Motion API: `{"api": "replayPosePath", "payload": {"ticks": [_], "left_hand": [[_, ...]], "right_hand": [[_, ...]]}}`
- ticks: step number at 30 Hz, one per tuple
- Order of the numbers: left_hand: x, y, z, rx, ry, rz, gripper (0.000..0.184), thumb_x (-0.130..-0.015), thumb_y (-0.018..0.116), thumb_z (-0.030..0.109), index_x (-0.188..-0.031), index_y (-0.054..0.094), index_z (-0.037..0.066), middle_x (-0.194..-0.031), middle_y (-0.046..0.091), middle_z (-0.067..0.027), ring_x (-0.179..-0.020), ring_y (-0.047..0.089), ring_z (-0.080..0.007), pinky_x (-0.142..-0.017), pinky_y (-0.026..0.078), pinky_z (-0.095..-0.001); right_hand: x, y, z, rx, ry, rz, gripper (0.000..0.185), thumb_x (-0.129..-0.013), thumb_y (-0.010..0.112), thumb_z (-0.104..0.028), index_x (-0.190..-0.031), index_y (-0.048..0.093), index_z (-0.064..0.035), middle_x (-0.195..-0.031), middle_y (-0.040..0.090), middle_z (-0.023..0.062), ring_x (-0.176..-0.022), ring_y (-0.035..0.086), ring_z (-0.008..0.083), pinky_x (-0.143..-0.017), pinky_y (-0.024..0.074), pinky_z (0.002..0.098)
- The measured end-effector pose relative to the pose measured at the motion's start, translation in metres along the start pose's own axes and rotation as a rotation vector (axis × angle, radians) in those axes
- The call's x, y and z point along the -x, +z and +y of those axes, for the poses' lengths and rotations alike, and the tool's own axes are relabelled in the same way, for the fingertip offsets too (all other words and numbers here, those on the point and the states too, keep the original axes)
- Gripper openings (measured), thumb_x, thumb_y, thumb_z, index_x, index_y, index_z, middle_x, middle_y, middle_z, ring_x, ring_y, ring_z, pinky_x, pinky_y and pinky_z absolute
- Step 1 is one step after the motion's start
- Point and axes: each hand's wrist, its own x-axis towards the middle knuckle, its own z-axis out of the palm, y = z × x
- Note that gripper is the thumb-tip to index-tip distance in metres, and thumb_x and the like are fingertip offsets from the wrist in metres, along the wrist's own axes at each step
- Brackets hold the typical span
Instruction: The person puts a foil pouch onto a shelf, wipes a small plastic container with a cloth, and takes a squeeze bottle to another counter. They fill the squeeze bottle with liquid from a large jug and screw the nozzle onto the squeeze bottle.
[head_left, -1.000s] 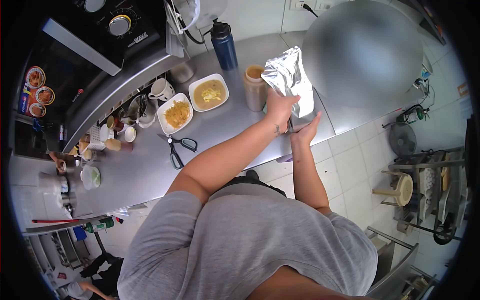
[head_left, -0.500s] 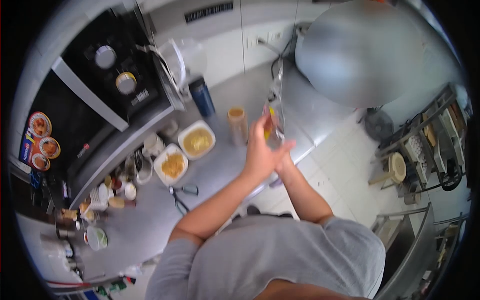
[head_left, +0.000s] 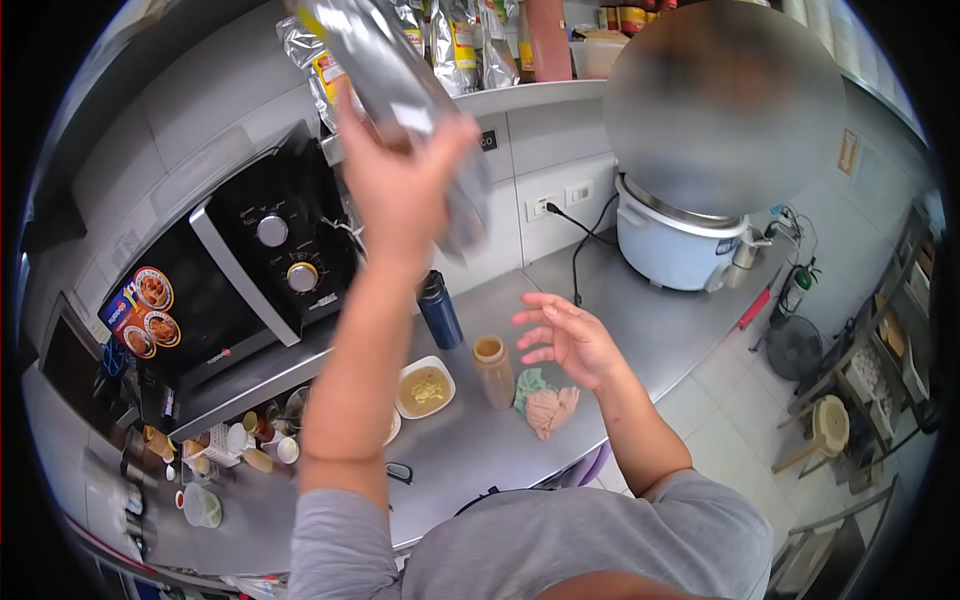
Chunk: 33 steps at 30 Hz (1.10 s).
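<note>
My left hand (head_left: 395, 195) is raised high toward the wall shelf, its fingers closed around a long silver foil pouch (head_left: 385, 65) with a bit of yellow at its top. Hand and pouch are slightly blurred. Lower down, my right hand (head_left: 575, 342) hovers over the counter, fingers spread and holding nothing. Just below it are an uncapped squeeze bottle (head_left: 494, 375) with brown contents and a crumpled green and pink cloth (head_left: 545, 402). A white bowl of soup (head_left: 425, 388) sits left of the bottle, and a dark blue tumbler (head_left: 440, 315) stands behind.
Several foil pouches (head_left: 453, 45) stand on the shelf (head_left: 545, 95). A black microwave (head_left: 235, 260) is at left, with jars and condiments below. Scissors (head_left: 400, 472) lie near the counter's front edge. A plugged-in rice cooker (head_left: 670, 245) stands at right, near a stool (head_left: 825, 425).
My hands, together around a foil pouch before, have parted. The left has risen to the shelf with a pouch; the right is now open over the counter. The view has tilted up.
</note>
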Motion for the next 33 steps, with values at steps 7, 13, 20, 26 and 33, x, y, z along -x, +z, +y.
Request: {"api": "replayPosePath", "payload": {"ticks": [7,13,20,26,33], "left_hand": [[-0.177,0.030,-0.083,-0.962,0.531,0.480,0.112,-0.059,0.088,0.032,-0.140,0.023,-0.010,-0.098,0.066,-0.0170,-0.101,0.062,-0.0295,-0.087,0.050,-0.0384],[-0.180,0.028,-0.137,-1.050,-0.120,0.460,0.124,-0.056,0.090,0.034,-0.147,0.013,0.001,-0.134,0.041,-0.0258,-0.128,0.039,-0.0385,-0.103,0.041,-0.0448],[-0.165,0.044,-0.139,-1.353,-0.017,0.449,0.135,-0.053,0.088,0.050,-0.149,0.006,0.005,-0.149,0.017,-0.0271,-0.137,0.024,-0.0431,-0.104,0.031,-0.0597],[0.025,0.067,-0.099,-0.752,0.514,-0.199,0.078,-0.078,0.075,0.030,-0.141,0.036,0.005,-0.140,0.043,-0.0175,-0.128,0.044,-0.0333,-0.109,0.032,-0.0418],[0.312,-0.017,-0.037,-0.486,-0.660,-0.340,0.050,-0.087,0.064,0.017,-0.135,0.048,0.012,-0.116,0.062,-0.0119,-0.109,0.060,-0.0260,-0.094,0.047,-0.0379]], "right_hand": [[-0.016,-0.104,-0.020,-0.002,0.140,0.103,0.027,-0.094,0.054,-0.022,-0.112,0.056,-0.0011,-0.099,0.065,0.0134,-0.082,0.066,0.0215,-0.071,0.0553,0.0359],[-0.027,-0.155,-0.016,-0.087,0.278,0.060,0.023,-0.093,0.053,-0.018,-0.108,0.056,-0.0010,-0.094,0.065,0.0136,-0.078,0.066,0.0217,-0.069,0.0550,0.0356],[-0.032,-0.166,-0.005,-0.121,0.359,0.012,0.023,-0.092,0.054,-0.018,-0.107,0.057,-0.0009,-0.092,0.066,0.0126,-0.077,0.066,0.0209,-0.068,0.0553,0.0352],[-0.035,-0.165,0.007,0.000,0.320,0.018,0.025,-0.092,0.056,-0.017,-0.110,0.057,-0.0003,-0.093,0.066,0.0111,-0.076,0.066,0.0188,-0.066,0.0557,0.0328],[-0.015,-0.145,0.038,0.206,0.480,-0.065,0.028,-0.094,0.053,-0.019,-0.115,0.055,-0.0006,-0.098,0.065,0.0124,-0.081,0.065,0.0197,-0.069,0.0562,0.0325]]}}
